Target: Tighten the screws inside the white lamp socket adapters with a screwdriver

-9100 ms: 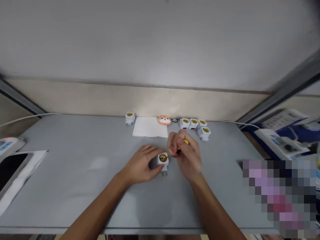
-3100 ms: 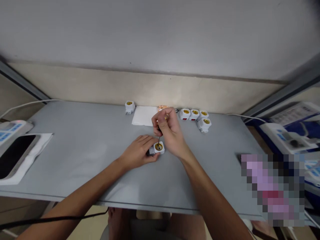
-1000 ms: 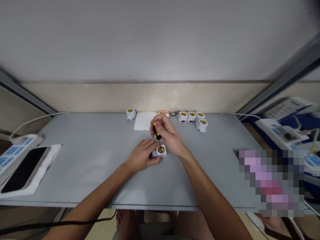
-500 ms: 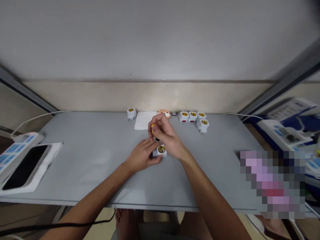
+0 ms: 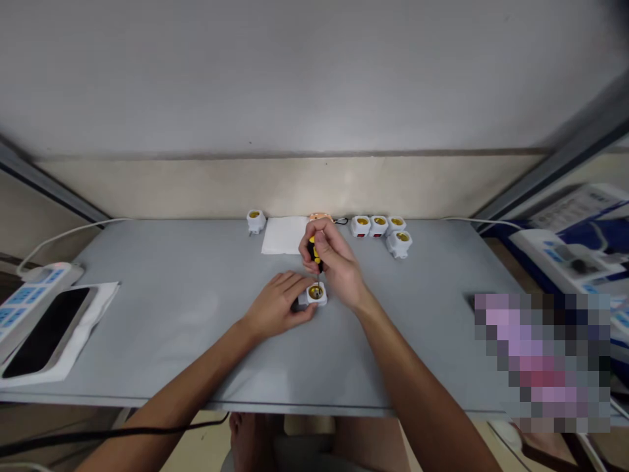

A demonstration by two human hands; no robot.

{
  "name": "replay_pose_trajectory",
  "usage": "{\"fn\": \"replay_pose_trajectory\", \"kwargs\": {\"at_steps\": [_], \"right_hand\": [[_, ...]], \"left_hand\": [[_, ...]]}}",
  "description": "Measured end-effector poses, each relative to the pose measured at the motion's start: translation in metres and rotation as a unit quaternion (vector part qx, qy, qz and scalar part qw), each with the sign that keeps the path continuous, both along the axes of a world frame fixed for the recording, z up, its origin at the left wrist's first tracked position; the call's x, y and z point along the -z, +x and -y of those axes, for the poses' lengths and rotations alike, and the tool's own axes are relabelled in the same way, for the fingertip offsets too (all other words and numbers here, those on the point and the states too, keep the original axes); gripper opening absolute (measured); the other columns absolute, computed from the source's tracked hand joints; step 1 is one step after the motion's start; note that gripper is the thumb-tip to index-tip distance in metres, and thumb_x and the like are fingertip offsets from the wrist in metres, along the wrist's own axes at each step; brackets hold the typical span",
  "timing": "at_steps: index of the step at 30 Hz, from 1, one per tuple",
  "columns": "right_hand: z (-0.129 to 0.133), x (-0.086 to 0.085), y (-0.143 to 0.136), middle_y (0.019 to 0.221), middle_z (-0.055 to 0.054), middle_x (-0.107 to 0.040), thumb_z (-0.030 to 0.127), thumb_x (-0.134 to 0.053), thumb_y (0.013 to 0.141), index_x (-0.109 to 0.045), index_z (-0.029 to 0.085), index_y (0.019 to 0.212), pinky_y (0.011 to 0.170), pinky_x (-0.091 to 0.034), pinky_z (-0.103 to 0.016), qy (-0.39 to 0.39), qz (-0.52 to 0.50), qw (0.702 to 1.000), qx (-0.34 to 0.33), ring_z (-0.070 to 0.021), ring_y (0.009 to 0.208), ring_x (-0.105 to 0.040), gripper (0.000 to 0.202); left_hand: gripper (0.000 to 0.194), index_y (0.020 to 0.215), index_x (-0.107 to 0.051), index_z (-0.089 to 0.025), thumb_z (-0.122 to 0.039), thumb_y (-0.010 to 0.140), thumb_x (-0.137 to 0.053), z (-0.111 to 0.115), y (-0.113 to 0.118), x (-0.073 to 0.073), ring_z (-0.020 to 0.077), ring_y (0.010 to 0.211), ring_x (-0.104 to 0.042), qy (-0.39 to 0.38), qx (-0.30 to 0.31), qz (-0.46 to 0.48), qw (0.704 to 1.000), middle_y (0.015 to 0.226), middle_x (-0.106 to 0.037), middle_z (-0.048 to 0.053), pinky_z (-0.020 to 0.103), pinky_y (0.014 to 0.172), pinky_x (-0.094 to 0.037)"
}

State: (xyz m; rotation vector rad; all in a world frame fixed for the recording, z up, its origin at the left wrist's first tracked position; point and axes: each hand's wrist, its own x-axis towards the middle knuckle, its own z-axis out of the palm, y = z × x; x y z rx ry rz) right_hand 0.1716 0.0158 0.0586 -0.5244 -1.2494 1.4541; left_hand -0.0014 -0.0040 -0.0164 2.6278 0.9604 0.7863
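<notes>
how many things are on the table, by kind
White lamp sockets: 6, one at the left hand, one left of the paper, four at the back right
Screwdriver, in the right hand: 1
White paper: 1
Orange animal-shaped item: 1
Phone: 1
Power strip: 1
Total: 11

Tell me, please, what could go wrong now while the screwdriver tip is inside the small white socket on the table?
1. The right hand holds the screwdriver upright with its tip in the white socket; the tip might slip and scratch the brass inside.
2. The left hand steadies the socket with fingertips close to the tip, so a slip could jab them.
3. The socket is small and could twist or tip on the smooth grey table.
</notes>
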Motion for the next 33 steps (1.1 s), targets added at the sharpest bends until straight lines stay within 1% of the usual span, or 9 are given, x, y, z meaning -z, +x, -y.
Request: {"fn": "replay_pose_trajectory", "kwargs": {"at_steps": [3,5,9,11,14,17,23,28,33], "right_hand": [[-0.001,0.003,-0.003,0.073,0.005,-0.048,0.051,-0.057,0.101,-0.051,0.025,0.095,0.055,-0.028,-0.026,-0.027,-0.025,0.999,-0.001,-0.0101,0.057,-0.036,0.027],[-0.002,0.004,-0.004,0.074,0.004,-0.049,0.051,-0.06,0.1,-0.051,0.026,0.095,0.054,-0.029,-0.026,-0.043,-0.047,0.998,0.007,-0.0101,0.057,-0.036,0.027],[-0.002,-0.003,0.001,0.072,0.004,-0.047,0.049,-0.064,0.097,-0.05,0.026,0.094,0.052,-0.028,-0.025,-0.058,-0.098,0.992,0.053,-0.0097,0.056,-0.035,0.027],[-0.003,-0.008,0.006,0.073,0.003,-0.046,0.047,-0.063,0.097,-0.049,0.026,0.093,0.051,-0.029,-0.025,-0.062,-0.118,0.988,0.077,-0.0096,0.055,-0.036,0.025],[-0.006,-0.012,0.015,0.075,0.003,-0.043,0.047,-0.062,0.096,-0.047,0.027,0.092,0.05,-0.031,-0.026,-0.067,-0.131,0.984,0.099,-0.0102,0.055,-0.036,0.025],[-0.009,-0.008,0.017,0.074,0.003,-0.042,0.047,-0.062,0.094,-0.046,0.027,0.092,0.049,-0.029,-0.026,-0.078,-0.139,0.983,0.093,-0.0105,0.054,-0.034,0.026],[-0.008,0.003,0.001,0.071,0.004,-0.046,0.048,-0.065,0.092,-0.047,0.026,0.093,0.051,-0.024,-0.025,-0.107,-0.127,0.985,0.045,-0.0098,0.054,-0.035,0.029],[-0.009,-0.002,0.008,0.073,0.004,-0.044,0.049,-0.065,0.091,-0.046,0.027,0.093,0.05,-0.026,-0.026,-0.102,-0.139,0.982,0.076,-0.0108,0.054,-0.033,0.03],[-0.014,-0.004,0.021,0.072,0.004,-0.038,0.049,-0.061,0.094,-0.044,0.027,0.091,0.049,-0.029,-0.026,-0.087,-0.163,0.977,0.102,-0.0115,0.053,-0.032,0.027]], "left_hand": [[0.038,0.133,-0.06,-0.019,-0.03,0.098,-0.063,0.001,0.0,0.0,0.0296,0.116,-0.065,-0.001,-0.004,-0.005,1.0,0.124,-0.071,0.013,0.047,0.101,-0.054],[0.034,0.13,-0.061,-0.019,-0.03,0.098,-0.062,0.001,0.0,0.0,0.0296,0.114,-0.065,-0.001,-0.004,-0.012,1.0,0.123,-0.072,0.013,0.047,0.099,-0.054],[0.029,0.126,-0.064,-0.019,-0.031,0.099,-0.061,0.002,0.001,-0.002,0.0285,0.106,-0.067,0.004,-0.008,-0.018,1.0,0.115,-0.073,0.012,0.045,0.095,-0.055],[0.03,0.127,-0.063,-0.02,-0.03,0.099,-0.061,0.003,0.001,-0.003,0.0275,0.106,-0.067,0.003,-0.006,-0.017,1.0,0.116,-0.073,0.011,0.044,0.096,-0.055],[0.039,0.138,-0.058,-0.021,-0.032,0.101,-0.06,0.004,0.0,-0.004,0.0276,0.116,-0.067,-0.008,-0.013,-0.014,1.0,0.127,-0.07,0.012,0.044,0.102,-0.054],[0.049,0.147,-0.051,-0.021,-0.035,0.101,-0.061,0.004,0.0,-0.004,0.029,0.124,-0.065,-0.018,-0.017,-0.011,1.0,0.135,-0.066,0.014,0.046,0.106,-0.053],[0.047,0.146,-0.052,-0.02,-0.035,0.102,-0.059,0.004,0.0,-0.002,0.0303,0.123,-0.065,0.002,-0.003,-0.001,1.0,0.134,-0.067,0.016,0.048,0.105,-0.055],[0.05,0.147,-0.053,-0.02,-0.035,0.1,-0.059,0.006,-0.001,-0.004,0.0297,0.122,-0.065,-0.008,-0.001,0.012,1.0,0.132,-0.066,0.016,0.047,0.106,-0.055],[0.039,0.14,-0.062,-0.02,-0.033,0.103,-0.054,0.004,-0.002,-0.004,0.0264,0.114,-0.067,-0.016,0.002,0.049,0.999,0.125,-0.067,0.016,0.043,0.101,-0.057]]}}
